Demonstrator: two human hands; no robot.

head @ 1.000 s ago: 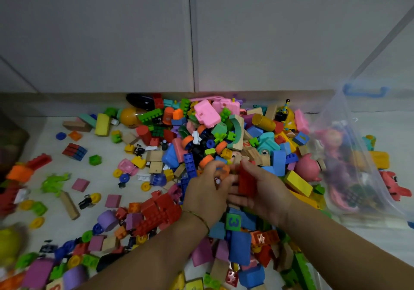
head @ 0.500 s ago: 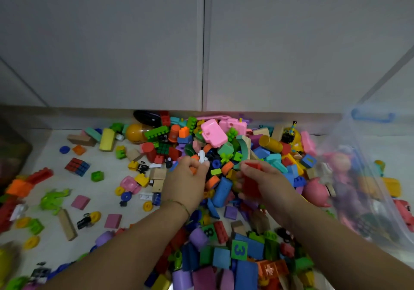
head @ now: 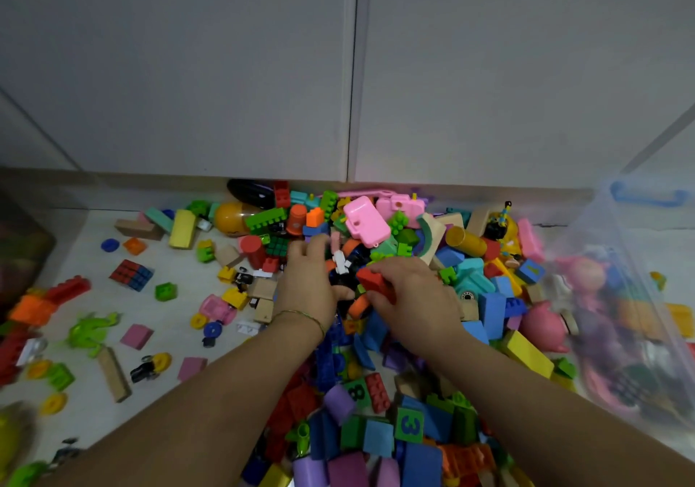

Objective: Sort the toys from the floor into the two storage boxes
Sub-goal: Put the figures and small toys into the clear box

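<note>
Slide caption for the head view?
Right hand grips a red brick; left hand reaches into the toy pile beside a clear box.

1. The left forearm (head: 210, 385) comes in bare from the 7 o'clock corner and runs toward 1 o'clock.
2. The left hand (head: 306, 283) lies back upward, its fingers (head: 310, 247) pointing to 12 o'clock and bent a little downward. They are blurred, so whether they hold anything cannot be told. Its thumb points to 3 o'clock.
3. The right forearm (head: 526, 385) comes in bare from 4 o'clock and runs toward 10 o'clock.
4. The right hand (head: 417, 294) sits just at 3 o'clock of the left, knuckles up, with fingers and thumb curled round a red brick (head: 376, 283) at its 9 o'clock side.
5. The two thumbs lie close together.
</note>
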